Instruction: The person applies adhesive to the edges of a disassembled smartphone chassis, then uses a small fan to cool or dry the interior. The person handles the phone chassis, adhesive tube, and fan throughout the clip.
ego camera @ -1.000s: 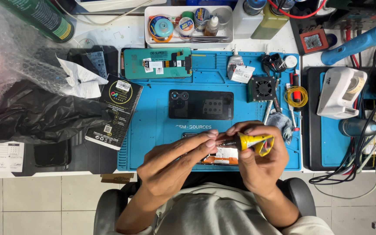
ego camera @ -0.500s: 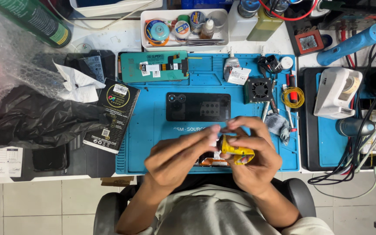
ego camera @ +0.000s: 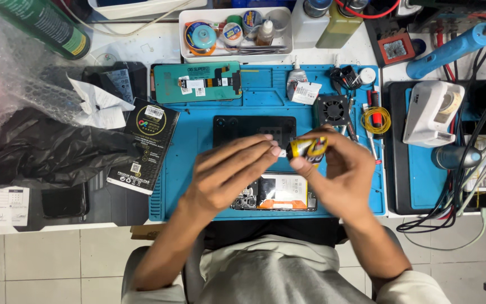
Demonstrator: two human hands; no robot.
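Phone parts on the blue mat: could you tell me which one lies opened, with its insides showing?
The opened phone at the mat's near edge, beneath the hands, shows its white and orange insides. The black rear cover and teal-backed screen lie farther back.

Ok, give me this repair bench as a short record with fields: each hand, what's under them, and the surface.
Right hand: holds a small yellow and black tube
Left hand: fingertips at the tube's tip
Under the hands: an opened phone with its insides showing
Behind it: a black phone back cover
Surface: blue rubber work mat
Far edge: teal screen panel
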